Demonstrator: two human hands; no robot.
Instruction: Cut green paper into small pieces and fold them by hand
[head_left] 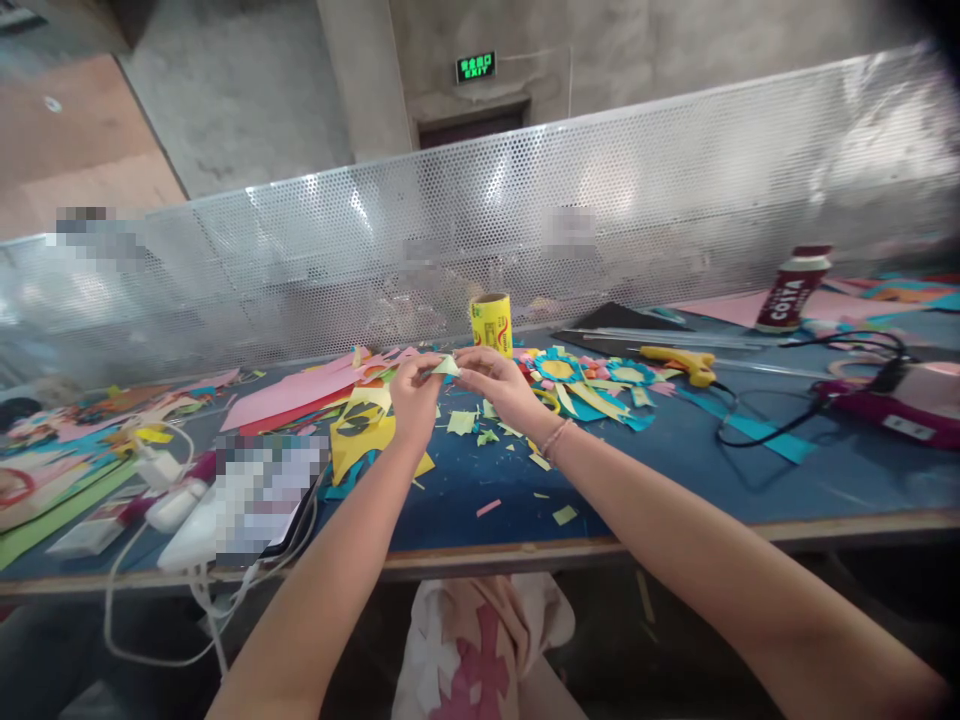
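A small pale green piece of paper (448,366) is held up between my two hands, above the middle of the blue table. My left hand (415,392) pinches its left side. On its right side, the fingers of my right hand (496,382) are closed on it too. Below my hands lie pale green paper scraps (461,423), some square and some irregular. Yellow paper with dark shapes (361,430) rests beside my left wrist. Blue and yellow paper flowers (559,367) lie to the right of my right hand.
Behind my hands stands a yellow tube (492,325), before a perforated metal screen (300,260). Yellow-handled scissors (681,362), a dark cable (757,440) and a COSTA bottle (793,290) are on the right. Pink sheets (289,390), a phone (281,490) and white cables (112,610) occupy the left.
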